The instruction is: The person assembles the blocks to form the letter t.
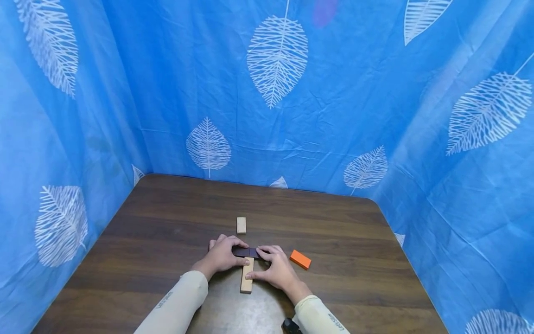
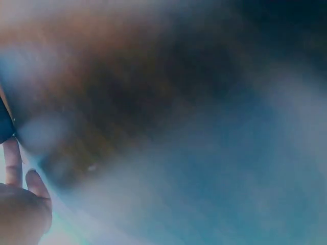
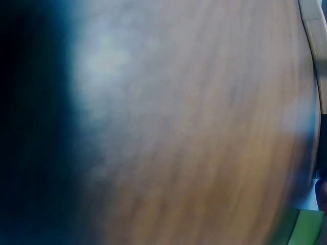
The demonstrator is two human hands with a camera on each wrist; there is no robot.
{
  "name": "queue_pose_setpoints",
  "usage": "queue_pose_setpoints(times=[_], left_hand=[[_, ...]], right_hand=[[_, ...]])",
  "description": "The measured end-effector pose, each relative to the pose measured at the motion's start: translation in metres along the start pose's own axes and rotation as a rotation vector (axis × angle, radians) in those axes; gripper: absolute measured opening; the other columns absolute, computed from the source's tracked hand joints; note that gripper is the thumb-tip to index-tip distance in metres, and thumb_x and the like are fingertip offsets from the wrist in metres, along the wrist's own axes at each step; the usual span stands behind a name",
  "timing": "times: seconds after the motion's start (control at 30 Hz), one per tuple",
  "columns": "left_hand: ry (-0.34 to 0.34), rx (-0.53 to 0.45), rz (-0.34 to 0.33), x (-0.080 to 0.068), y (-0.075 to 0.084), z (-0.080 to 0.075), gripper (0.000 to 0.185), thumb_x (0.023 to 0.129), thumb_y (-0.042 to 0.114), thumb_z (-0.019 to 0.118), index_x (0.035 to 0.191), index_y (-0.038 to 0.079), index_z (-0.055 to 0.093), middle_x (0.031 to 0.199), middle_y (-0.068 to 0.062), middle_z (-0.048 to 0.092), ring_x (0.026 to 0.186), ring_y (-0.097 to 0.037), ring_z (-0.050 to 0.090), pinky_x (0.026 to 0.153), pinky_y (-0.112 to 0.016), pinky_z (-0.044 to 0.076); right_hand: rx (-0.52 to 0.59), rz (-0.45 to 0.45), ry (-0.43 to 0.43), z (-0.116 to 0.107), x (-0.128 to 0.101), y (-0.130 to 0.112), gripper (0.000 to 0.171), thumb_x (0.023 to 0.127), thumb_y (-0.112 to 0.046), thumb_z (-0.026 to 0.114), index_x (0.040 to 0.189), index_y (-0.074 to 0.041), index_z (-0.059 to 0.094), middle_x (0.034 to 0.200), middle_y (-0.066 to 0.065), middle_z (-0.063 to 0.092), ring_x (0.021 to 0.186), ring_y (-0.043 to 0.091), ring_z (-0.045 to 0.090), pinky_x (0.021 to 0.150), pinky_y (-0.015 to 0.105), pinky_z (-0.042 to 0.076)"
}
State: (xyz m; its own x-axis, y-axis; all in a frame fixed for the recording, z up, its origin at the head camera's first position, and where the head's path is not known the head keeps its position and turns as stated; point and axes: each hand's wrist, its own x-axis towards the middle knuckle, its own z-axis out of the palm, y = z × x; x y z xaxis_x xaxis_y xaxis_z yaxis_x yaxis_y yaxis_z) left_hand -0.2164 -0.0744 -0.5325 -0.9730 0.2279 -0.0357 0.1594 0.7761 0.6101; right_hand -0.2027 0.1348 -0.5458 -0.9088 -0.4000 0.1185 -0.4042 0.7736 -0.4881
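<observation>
In the head view a dark flat block [image 1: 245, 252], with a seam near its middle, lies crosswise at the far end of a light wooden block [image 1: 247, 278]. My left hand [image 1: 225, 255] grips the dark block's left end, fingers behind it and thumb by the wooden block. At the right end, my right hand [image 1: 278, 269] holds the dark block with its fingers, while its thumb touches the side of the wooden block. The left wrist view is mostly blurred, with a dark edge [image 2: 5, 122] at the fingertips. Pale wood [image 3: 317, 41] borders the right wrist view.
An orange block [image 1: 300, 260] lies to the right of my right hand. Beyond the hands stands a small pale block [image 1: 241, 225]. Low in the right wrist view is a green piece [image 3: 306, 228]. Blue leaf-print curtains [image 1: 258, 139] surround the brown table [image 1: 175, 204].
</observation>
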Motion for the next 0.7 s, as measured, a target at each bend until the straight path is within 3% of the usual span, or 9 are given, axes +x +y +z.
queue_pose_setpoints(times=[0.27, 0.47, 0.7], left_hand=[[-0.003, 0.029, 0.075, 0.002, -0.001, -0.005, 0.045, 0.069, 0.052, 0.078, 0.107, 0.029, 0.068, 0.12, 0.005, 0.06, 0.114, -0.022, 0.047, 0.089, -0.047, 0.029], [0.064, -0.081, 0.037, 0.007, 0.004, -0.014, 0.055, 0.072, 0.046, 0.078, 0.119, 0.022, 0.064, 0.123, 0.001, 0.059, 0.119, -0.025, 0.046, 0.096, -0.052, 0.03], [0.052, -0.071, -0.016, 0.009, -0.001, -0.018, 0.049, 0.073, 0.043, 0.078, 0.117, 0.026, 0.065, 0.118, 0.004, 0.061, 0.116, -0.022, 0.047, 0.096, -0.05, 0.029]], right_hand=[[0.0, -0.015, 0.008, 0.002, -0.001, 0.0, 0.091, 0.06, -0.077, 0.066, 0.129, -0.018, 0.059, 0.13, -0.008, 0.059, 0.119, 0.014, 0.05, 0.099, 0.037, 0.043], [-0.005, -0.033, 0.024, 0.001, -0.001, 0.001, 0.089, 0.06, -0.076, 0.067, 0.128, -0.018, 0.061, 0.128, -0.008, 0.06, 0.118, 0.014, 0.051, 0.098, 0.037, 0.044], [0.011, -0.011, 0.008, 0.001, -0.001, 0.003, 0.09, 0.059, -0.077, 0.066, 0.128, -0.02, 0.06, 0.129, -0.01, 0.059, 0.119, 0.013, 0.05, 0.099, 0.037, 0.042]])
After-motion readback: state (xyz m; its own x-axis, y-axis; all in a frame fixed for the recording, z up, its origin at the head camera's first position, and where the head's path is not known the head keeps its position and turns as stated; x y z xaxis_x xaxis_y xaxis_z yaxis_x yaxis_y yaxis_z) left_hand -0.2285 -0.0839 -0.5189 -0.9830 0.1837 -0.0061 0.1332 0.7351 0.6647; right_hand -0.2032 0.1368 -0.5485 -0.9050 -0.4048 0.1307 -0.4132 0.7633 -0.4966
